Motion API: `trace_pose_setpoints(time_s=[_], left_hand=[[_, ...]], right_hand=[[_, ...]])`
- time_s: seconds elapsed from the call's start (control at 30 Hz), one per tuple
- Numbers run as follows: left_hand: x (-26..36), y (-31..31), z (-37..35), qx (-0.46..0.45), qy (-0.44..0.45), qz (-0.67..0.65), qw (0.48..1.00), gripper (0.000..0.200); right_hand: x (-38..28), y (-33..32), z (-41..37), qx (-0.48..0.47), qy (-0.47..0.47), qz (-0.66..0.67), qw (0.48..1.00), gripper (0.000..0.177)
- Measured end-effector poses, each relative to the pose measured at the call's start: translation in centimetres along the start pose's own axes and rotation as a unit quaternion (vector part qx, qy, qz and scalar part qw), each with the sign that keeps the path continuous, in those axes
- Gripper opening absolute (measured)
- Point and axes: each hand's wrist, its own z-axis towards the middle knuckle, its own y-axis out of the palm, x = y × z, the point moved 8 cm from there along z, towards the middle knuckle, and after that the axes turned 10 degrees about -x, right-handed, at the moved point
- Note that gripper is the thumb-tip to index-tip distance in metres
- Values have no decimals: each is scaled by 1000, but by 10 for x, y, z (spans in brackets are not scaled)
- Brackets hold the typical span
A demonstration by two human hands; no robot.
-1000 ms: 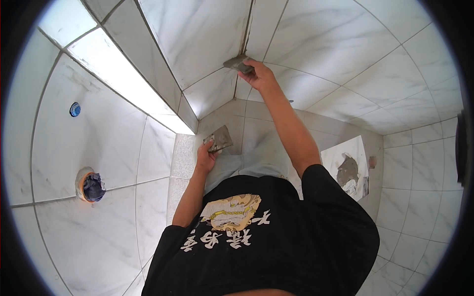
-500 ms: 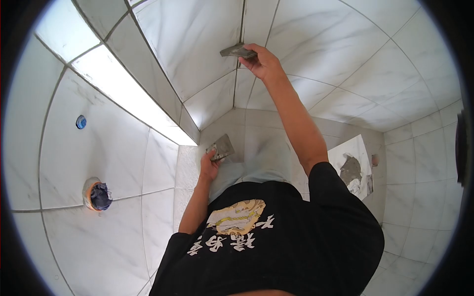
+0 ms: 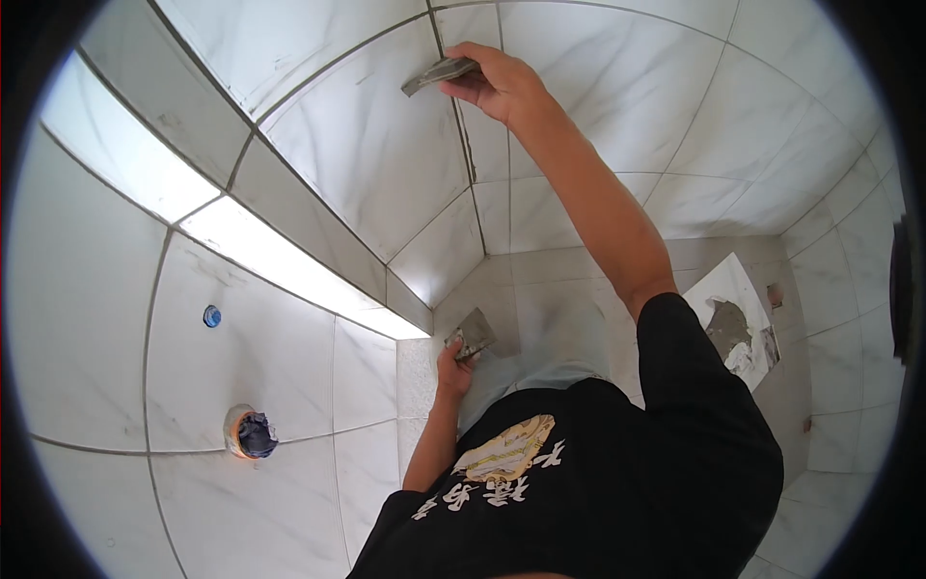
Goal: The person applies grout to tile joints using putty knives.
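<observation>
My right hand (image 3: 500,85) is raised at the tiled wall (image 3: 376,145), closed around a flat grey scraper (image 3: 436,74). The scraper's thin edge is at the dark vertical joint (image 3: 466,145) in the corner; whether it touches the tile is hard to tell. Down near my legs, my left hand (image 3: 454,369) grips a square grey scraper (image 3: 479,330) with pale grey paste smeared on it near the fingers. Paste lines several tile joints, and faint smears show on the tiles beside them.
On the floor to my right lies a white board (image 3: 730,273) bearing a heap of grey paste (image 3: 728,328). A bright ledge (image 3: 280,256) runs along the left wall. Below it are a blue plug (image 3: 212,316) and a stuffed pipe opening (image 3: 253,434).
My right hand and its scraper have moved up along the corner joint. The view has shifted, so the wall and floor sit lower and further right. Both hands keep their hold.
</observation>
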Motion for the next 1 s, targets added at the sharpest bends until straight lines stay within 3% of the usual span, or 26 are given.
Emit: trace_pose_setpoints(time_s=[0.17,0.27,0.43,0.5,0.53,0.6,0.63,0.7,0.73,0.8,0.87,1.0], left_hand=[[1,13,-6,-1,-5,7,1000,22],[5,15,-7,-7,7,50,999,24],[38,80,-30,7,15,15,1000,25],[59,116,-40,26,7,-11,1000,26],[67,141,-42,-9,-15,-48,999,26],[82,171,-41,-34,-40,-83,995,26],[87,182,-38,-53,-43,-89,994,28],[95,199,-39,-81,-47,-86,992,31],[100,203,-39,-93,-45,-74,992,32],[100,197,-41,-83,-56,-62,993,32],[105,189,-41,-50,-33,-30,998,31],[110,174,-40,-101,25,-73,992,31]], right_hand=[[-27,17,-1,-35,-11,-17,999,24],[-45,3,-30,-83,-69,22,994,31],[-19,-57,-113,-91,-59,-147,983,33],[15,-73,-143,-101,-33,-395,912,31],[25,-62,-162,-141,-89,-462,871,35],[51,-46,-194,-201,-192,-618,735,49],[59,-48,-198,-200,-184,-614,741,49],[81,-44,-218,-237,-192,-676,671,60],[84,-48,-222,-234,-179,-674,678,60],[78,-47,-227,-233,-239,-709,622,62],[82,-55,-226,-240,-246,-708,617,62],[86,-75,-208,-227,-243,-738,587,63]])
